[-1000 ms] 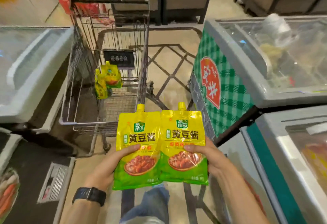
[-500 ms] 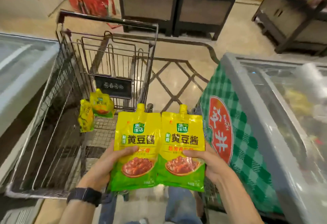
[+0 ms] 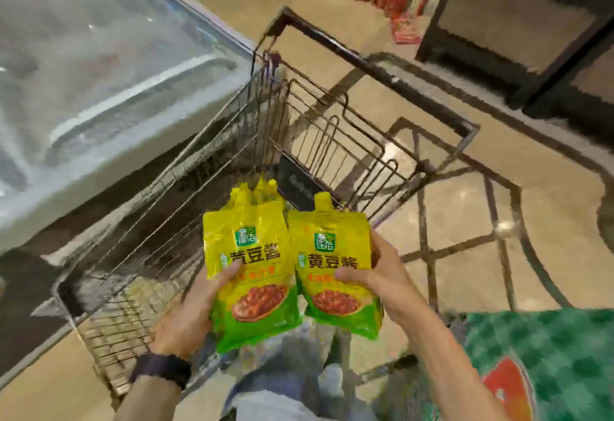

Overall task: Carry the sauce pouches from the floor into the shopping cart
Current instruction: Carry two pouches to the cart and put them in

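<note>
The left hand (image 3: 196, 307) grips the left pouch (image 3: 252, 268) and the right hand (image 3: 375, 274) grips the right pouch (image 3: 335, 271), thumbs clamped across the fronts, side by side and upright as before. In the last half second they have come forward. The cart (image 3: 199, 168) now spreads from 9 to 1 o'clock behind them, so they seem to be over its near end, ready to be lowered in.

Two sauce pouches (image 3: 254, 264) above shopping cart (image 3: 332, 151)
</note>
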Tool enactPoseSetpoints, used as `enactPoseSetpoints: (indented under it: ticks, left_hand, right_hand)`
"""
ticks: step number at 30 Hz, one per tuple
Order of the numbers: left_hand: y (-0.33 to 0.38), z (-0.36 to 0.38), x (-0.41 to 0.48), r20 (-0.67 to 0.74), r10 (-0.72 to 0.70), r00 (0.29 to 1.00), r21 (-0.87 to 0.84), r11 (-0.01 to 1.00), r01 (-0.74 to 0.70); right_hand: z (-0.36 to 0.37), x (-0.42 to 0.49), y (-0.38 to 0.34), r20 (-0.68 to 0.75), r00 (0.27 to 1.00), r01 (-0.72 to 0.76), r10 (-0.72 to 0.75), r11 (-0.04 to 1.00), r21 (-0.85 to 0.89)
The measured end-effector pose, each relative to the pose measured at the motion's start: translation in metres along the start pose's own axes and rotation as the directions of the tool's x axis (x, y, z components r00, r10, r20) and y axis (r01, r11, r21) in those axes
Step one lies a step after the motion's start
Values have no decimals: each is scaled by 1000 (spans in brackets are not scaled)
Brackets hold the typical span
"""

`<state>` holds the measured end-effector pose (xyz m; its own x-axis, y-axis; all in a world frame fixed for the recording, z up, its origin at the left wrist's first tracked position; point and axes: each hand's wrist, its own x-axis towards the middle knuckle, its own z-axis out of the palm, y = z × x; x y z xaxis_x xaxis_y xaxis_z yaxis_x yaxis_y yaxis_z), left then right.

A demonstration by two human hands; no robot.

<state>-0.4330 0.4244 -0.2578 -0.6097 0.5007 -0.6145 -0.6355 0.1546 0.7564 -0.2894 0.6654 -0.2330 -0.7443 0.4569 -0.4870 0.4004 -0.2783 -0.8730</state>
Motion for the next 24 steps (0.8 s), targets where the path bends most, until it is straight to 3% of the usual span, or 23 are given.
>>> enactPoseSetpoints:
  ticks: [6, 9, 12, 15, 19, 24]
  left_hand:
    - [-2, -20, 60, -317, 64, 946, -90, 991, -97]
    - [-7, -21, 80, -358, 66, 931, -104, 988, -110]
    - [-12, -21, 101, -456, 49, 889, -76, 993, -94]
    - [-25, -18, 120, -547, 54, 835, -54, 994, -99]
    - [-42, -15, 143, -598, 15, 801, -75, 994, -74]
    - [-77, -20, 188, -643, -9, 766, -84, 995, -58]
  right_hand:
    - [8, 87, -33, 156, 988, 29, 20, 952, -304]
    - [17, 105, -50, 302, 948, 25, 103, 919, -393]
    - [23, 122, -67, 442, 879, -9, 181, 931, -364]
    - [29, 141, -87, 544, 826, 16, 146, 959, -281]
    - [52, 196, -80, 576, 817, 180, 28, 936, -301]
    - [69, 271, 5, 550, 835, 319, -30, 840, -439]
